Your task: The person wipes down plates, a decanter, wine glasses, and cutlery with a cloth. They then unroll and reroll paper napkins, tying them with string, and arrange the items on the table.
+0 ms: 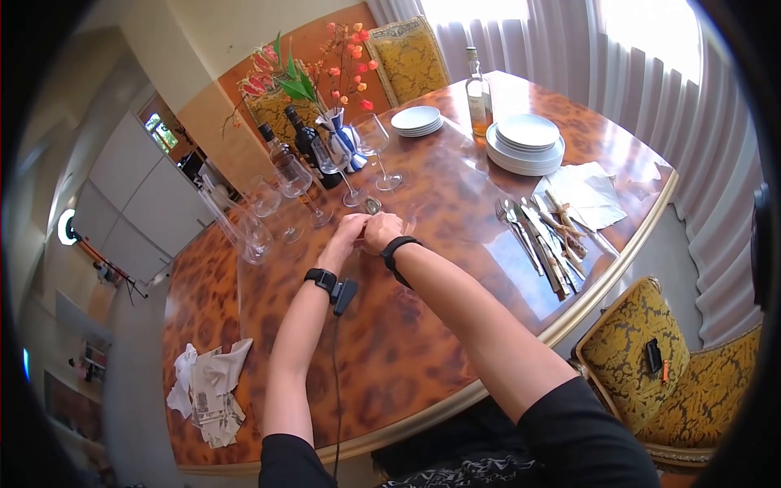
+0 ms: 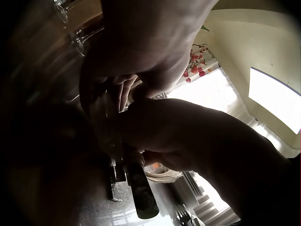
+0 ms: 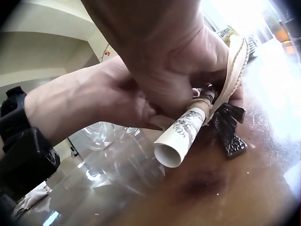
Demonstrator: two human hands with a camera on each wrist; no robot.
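Observation:
Over the middle of the table, my left hand (image 1: 350, 231) and right hand (image 1: 384, 233) meet on one small bundle, fingers curled around it. In the right wrist view it shows as a rolled napkin (image 3: 181, 139) with a dark printed pattern, beside dark hammered cutlery handles (image 3: 229, 129). A beige ribbon (image 3: 231, 75) with a stitched edge circles the roll and loops up beside my right fingers. A spoon bowl (image 1: 373, 206) sticks out beyond my hands in the head view. Dark handles (image 2: 143, 190) hang below them in the left wrist view. Most fingertips are hidden.
Several wine glasses (image 1: 294, 176), dark bottles (image 1: 307, 140) and a flower vase (image 1: 340, 137) stand ahead left. Stacked plates (image 1: 526, 154) and an amber bottle (image 1: 479, 102) are ahead right. Cutlery (image 1: 543, 244) lies on the right, folded napkins (image 1: 215, 390) at the near left.

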